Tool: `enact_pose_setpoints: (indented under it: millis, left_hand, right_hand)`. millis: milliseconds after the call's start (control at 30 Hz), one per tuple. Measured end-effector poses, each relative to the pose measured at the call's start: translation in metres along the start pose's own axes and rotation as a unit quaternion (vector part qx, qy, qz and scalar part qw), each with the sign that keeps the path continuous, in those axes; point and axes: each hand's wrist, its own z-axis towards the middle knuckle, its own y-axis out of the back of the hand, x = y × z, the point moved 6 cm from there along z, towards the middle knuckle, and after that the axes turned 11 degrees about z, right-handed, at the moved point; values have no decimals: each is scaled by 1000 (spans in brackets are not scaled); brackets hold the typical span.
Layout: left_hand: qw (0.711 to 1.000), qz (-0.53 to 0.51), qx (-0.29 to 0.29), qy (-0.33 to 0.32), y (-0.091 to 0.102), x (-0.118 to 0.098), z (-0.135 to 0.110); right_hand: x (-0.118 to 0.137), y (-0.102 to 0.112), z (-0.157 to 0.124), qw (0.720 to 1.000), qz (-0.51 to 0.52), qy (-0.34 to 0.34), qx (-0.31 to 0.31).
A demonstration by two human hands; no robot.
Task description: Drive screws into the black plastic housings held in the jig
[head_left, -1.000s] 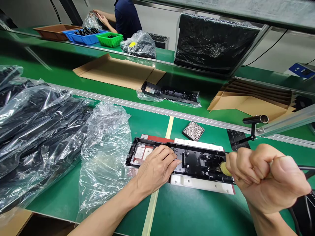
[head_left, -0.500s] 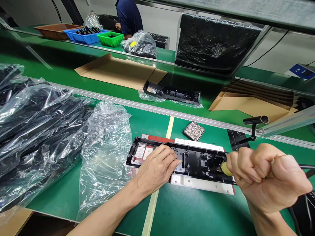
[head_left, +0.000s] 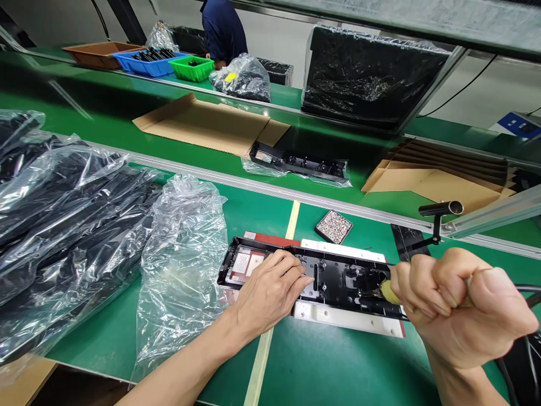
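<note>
A long black plastic housing (head_left: 338, 282) lies open side up across a red and white fixture (head_left: 350, 320). My left hand (head_left: 273, 287) rests over its left-middle part, fingers curled together against it; what lies under the palm is hidden. In a fist at the right end of the housing, my right hand (head_left: 456, 304) grips a screwdriver with a yellow nose (head_left: 389, 292). Its metal tip points left and down into the housing, and the fist covers most of its body. Beyond the housing sits a small square tray of screws (head_left: 333, 226).
Bagged black parts (head_left: 76, 225) and a crumpled clear bag (head_left: 181, 265) lie to the left. A metal tube holder (head_left: 442, 210) stands at right. Behind are another black housing (head_left: 300, 162), cardboard (head_left: 207, 122), coloured bins (head_left: 147, 62) and a person (head_left: 224, 31).
Both hands, the screwdriver and the housing keep practically the same positions. The whole view has shifted very slightly, and the person at the back has moved an arm a little.
</note>
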Motion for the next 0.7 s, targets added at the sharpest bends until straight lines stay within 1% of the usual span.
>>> enact_pose_setpoints:
  millis: [233, 500, 700]
  left_hand:
    - [1000, 4, -3, -2, 0, 0, 1]
    - [1000, 3, 9, 4, 0, -1, 0]
    - [1000, 2, 16, 5, -1, 0, -1]
  right_hand:
    - [0, -1, -1, 1000, 6, -3, -2]
    - [-1, -2, 0, 1000, 0, 6, -16]
    - [0, -3, 1, 1000, -2, 7, -13]
